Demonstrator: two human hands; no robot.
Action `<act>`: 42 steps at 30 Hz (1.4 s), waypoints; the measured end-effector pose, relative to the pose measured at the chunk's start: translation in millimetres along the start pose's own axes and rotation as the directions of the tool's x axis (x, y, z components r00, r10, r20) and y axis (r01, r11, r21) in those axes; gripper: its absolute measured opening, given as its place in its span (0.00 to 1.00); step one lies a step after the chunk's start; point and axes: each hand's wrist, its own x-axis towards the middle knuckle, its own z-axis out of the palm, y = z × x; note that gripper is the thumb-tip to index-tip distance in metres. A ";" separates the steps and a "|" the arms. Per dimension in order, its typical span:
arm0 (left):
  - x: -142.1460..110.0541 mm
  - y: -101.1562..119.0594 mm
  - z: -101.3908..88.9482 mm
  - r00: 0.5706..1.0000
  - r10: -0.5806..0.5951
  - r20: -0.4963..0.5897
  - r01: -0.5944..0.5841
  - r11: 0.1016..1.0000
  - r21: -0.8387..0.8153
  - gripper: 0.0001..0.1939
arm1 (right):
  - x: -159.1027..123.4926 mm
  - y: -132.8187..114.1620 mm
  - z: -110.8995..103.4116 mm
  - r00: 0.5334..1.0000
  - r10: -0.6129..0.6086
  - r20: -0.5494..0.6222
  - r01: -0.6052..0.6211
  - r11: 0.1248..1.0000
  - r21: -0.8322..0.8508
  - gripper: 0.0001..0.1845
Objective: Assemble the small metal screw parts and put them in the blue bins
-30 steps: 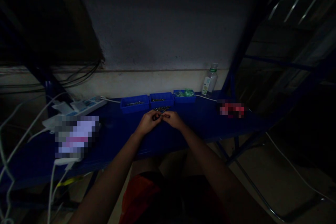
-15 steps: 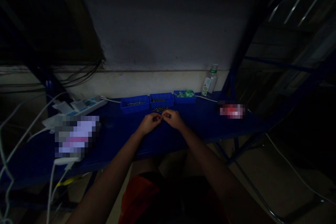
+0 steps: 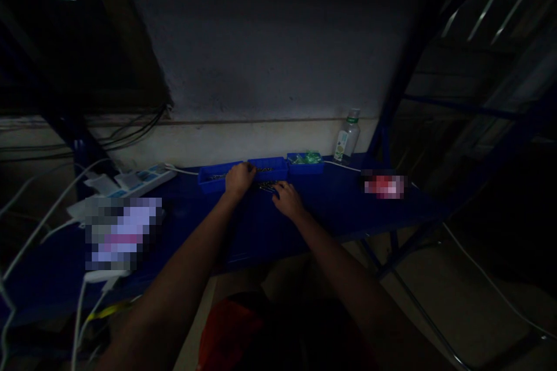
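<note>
My left hand (image 3: pixel 240 179) is at the front left corner of the middle blue bin (image 3: pixel 278 174), its fingers curled in. Whatever those fingers hold is too dark and small to make out. Just in front of that bin lies a pile of small metal pieces (image 3: pixel 266 186), perhaps screws. My right hand (image 3: pixel 288 199) touches the pile's right side with bent fingers drawn together; what is between the fingertips cannot be made out. Thin metal pieces lie in the left blue bin (image 3: pixel 209 186), partly behind my left hand. The middle bin also holds small metal pieces (image 3: pixel 264 170).
Green and clear plastic packets (image 3: pixel 307 157) fill the right blue bin (image 3: pixel 307 169). Behind it stands a clear bottle (image 3: pixel 348 138). A power strip (image 3: pixel 141 182) with cables and a blurred-out phone-like object (image 3: pixel 124 232) are on the blue table's left; a blurred red object (image 3: pixel 385 185) is at right.
My hands were together in front of the pile and have parted. The left has moved up and left to the bins; the right has shifted slightly right and down, its fingers on the pile.
</note>
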 end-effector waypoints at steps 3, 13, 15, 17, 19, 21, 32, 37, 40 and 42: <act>10.0 8.0 4.2 0.997 -0.078 0.026 0.076 0.993 0.093 0.18 | 0.0 -2.4 -0.4 1.000 -0.013 0.020 0.014 0.998 -0.059 0.18; -38.1 10.9 -3.1 0.975 0.171 0.144 -0.168 0.985 -0.031 0.18 | -0.8 -4.5 -0.8 0.998 -0.062 0.032 0.065 0.993 -0.097 0.17; -52.0 1.7 0.1 0.962 0.177 0.210 -0.178 0.984 -0.013 0.15 | -0.6 -5.0 -1.3 0.997 -0.060 0.043 0.064 0.993 -0.098 0.16; -64.1 -6.4 5.7 0.953 0.181 0.244 -0.188 0.982 0.003 0.13 | -0.4 -5.3 -1.5 0.998 -0.051 0.048 0.055 0.993 -0.106 0.15; -73.1 -11.0 11.1 0.957 0.198 0.210 -0.205 0.979 0.008 0.14 | -0.4 -5.0 -1.7 0.999 -0.032 0.040 0.037 0.993 -0.110 0.13; -78.6 -11.7 14.2 0.958 0.218 0.188 -0.221 0.975 -0.003 0.13 | -0.3 -4.2 -2.0 1.000 -0.006 0.028 0.009 0.995 -0.101 0.12; -76.3 -14.2 15.9 0.965 0.211 0.157 -0.190 0.972 -0.140 0.14 | 1.2 1.6 -2.6 0.998 -0.025 0.049 0.026 1.000 -0.011 0.09; -74.9 -15.0 16.7 0.936 0.303 0.179 -0.252 0.932 -0.260 0.16 | -2.2 -0.8 -5.7 0.979 -0.189 0.081 0.180 0.977 0.116 0.08; -73.8 -15.9 17.5 0.913 0.356 0.200 -0.288 0.909 -0.301 0.14 | -3.1 -2.1 -6.8 0.974 -0.213 0.079 0.197 0.966 0.170 0.08; -72.6 -17.2 18.6 0.913 0.359 0.193 -0.286 0.902 -0.325 0.13 | -3.0 -2.1 -6.6 0.972 -0.221 0.082 0.201 0.960 0.194 0.08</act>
